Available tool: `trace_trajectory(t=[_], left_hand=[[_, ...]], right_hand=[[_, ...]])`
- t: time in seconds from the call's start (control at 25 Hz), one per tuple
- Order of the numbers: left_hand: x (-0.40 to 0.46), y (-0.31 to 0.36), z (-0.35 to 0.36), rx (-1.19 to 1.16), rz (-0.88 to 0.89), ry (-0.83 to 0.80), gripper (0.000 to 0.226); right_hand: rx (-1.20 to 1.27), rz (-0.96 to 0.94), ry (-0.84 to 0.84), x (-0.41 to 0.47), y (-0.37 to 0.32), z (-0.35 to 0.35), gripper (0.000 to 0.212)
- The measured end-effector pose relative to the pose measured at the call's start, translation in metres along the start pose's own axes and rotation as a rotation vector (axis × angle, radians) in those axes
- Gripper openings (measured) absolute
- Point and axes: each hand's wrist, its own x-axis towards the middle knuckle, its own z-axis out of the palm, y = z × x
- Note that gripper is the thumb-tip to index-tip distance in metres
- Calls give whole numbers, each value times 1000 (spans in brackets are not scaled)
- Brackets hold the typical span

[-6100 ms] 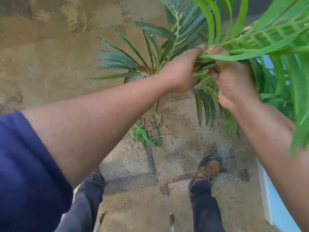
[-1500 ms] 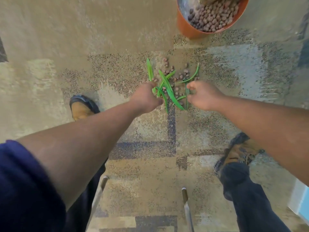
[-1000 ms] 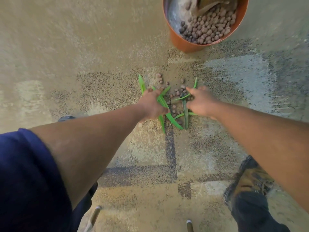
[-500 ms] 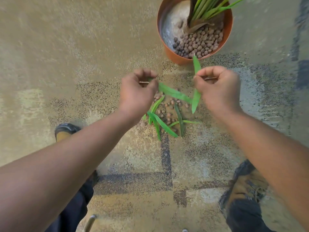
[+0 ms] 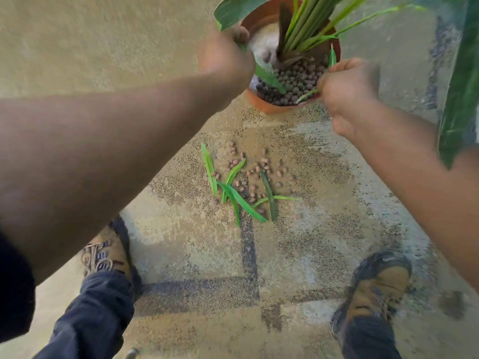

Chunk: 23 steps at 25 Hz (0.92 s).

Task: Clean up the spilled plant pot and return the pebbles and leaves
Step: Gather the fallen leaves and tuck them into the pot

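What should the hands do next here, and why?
Probably let go: the left hand and right hand each hold a leaf over the pot, above its pebbles. Then return for the loose leaves and spilled pebbles on the carpet.

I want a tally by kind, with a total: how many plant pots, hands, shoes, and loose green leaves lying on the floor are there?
Plant pot: 1
Hands: 2 (left hand, right hand)
Shoes: 2
Loose leaves on the floor: 6
Total: 11
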Motion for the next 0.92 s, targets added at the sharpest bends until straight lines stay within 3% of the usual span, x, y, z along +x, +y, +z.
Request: trace_trajectory(t=[0.08,0.24,0.32,0.44,0.52,0.6,0.72,0.84,0.92], left_hand=[[3,-2,2,101,59,-96,40],[7,-8,1,294,197,-313,62],[7,-13,-1,452,284,-381,71],[4,-22,0,755,398,-446,65],[-5,-31,-4,762,483,-372,52],[-24,-48,-10,622,524,-202,39],[-58,-94,-13,443,283,-195,33],[-80,-140,-11,458,-94,-368,33],[-88,-158,-8,429,-267,-458,33]], right_hand=[[-36,-29,-41,5,-2,1,33],[-176,-228,-323,3,-3,0,47],[-302,-336,-280,2,-2,-2,49],[-533,-448,-153,1,3,-5,44],[-652,-492,-69,-8,7,-5,38],[-541,-541,10,-25,20,-5,33],[-350,-442,-122,-60,57,-6,23],[-489,-262,-505,-88,101,2,25],[-631,-179,-712,-98,122,11,38]])
